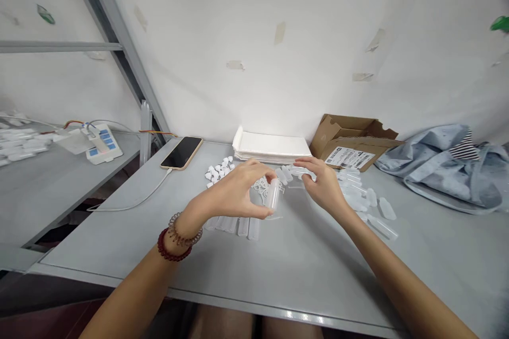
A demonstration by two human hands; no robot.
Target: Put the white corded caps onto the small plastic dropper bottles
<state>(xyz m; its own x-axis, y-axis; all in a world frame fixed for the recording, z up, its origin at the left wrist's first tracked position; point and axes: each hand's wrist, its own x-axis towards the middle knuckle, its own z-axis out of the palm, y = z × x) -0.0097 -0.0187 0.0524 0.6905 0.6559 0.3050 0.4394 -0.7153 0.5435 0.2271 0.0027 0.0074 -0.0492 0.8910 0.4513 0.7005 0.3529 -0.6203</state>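
Note:
My left hand [238, 185] grips a clear plastic tube [272, 194] between thumb and fingers, tilted slightly above the table. My right hand [323, 183] is curled, its thumb and fingers around a clear plastic piece [297, 170]; its exact shape is partly hidden. Below my left hand, several clear tubes [253, 229] lie side by side. White rings or loops [260, 188] are heaped just behind the held tube. Small white caps [218, 170] form a pile to the left. To the right of my right hand is a loose heap of clear plastic pieces [353, 193].
A phone [182, 153] with a white cable lies at the left back. Stacked white sheets or envelopes [274, 145] and an opened cardboard box [353, 140] stand by the wall. Light blue cloth [445, 169] lies at the right. A power strip [104, 144] sits on the left shelf.

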